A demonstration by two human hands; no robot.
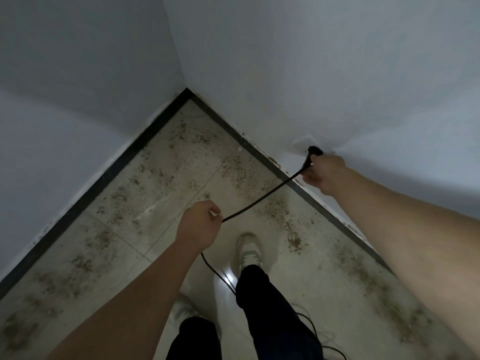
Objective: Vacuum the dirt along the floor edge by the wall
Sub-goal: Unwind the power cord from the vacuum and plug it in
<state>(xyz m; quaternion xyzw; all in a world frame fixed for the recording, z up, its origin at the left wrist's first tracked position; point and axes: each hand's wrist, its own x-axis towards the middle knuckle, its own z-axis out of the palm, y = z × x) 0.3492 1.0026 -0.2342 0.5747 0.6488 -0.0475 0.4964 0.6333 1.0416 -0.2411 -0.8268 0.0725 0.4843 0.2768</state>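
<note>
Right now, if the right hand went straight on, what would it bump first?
Probably the white socket on the wall: the right hand grips the black plug, whose tip points at it. How close is unclear.

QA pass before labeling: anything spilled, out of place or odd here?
Yes. Brown dirt lies in patches across the floor tiles, up to the dark baseboard. The black cord, held by left hand and, at its plug, right hand, trails slack loops past the feet: possible trip risk.

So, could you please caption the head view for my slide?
Right hand holds the black plug at the white wall socket; left hand grips its cord above the dirt-strewn floor.
</note>
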